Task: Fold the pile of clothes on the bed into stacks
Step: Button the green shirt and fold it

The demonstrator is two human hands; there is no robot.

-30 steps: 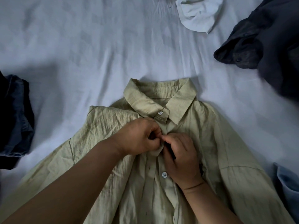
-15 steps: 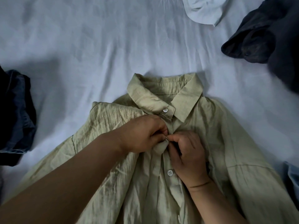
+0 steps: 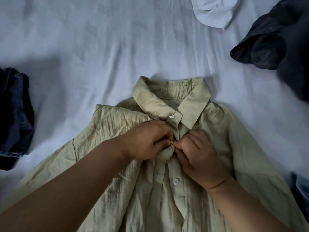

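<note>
Below the collar (image 3: pixel 170 97), my left hand (image 3: pixel 147 141) and right hand (image 3: pixel 199 156) pinch the shirt (image 3: pixel 234 148) placket; bunched cloth could let the button slip out.

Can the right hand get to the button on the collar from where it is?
Probably yes. The collar button lies bare just above the right hand, with nothing over it. But that hand's fingers are pinching the green shirt, so they'd have to let go.

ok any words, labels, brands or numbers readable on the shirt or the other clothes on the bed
None: no text, label, brand or number shows anywhere in the head view.
The pale green shirt shows only plain buttons, and no neck label is visible inside its collar.
The dark garment, the denim and the white cloth show no print.
</note>
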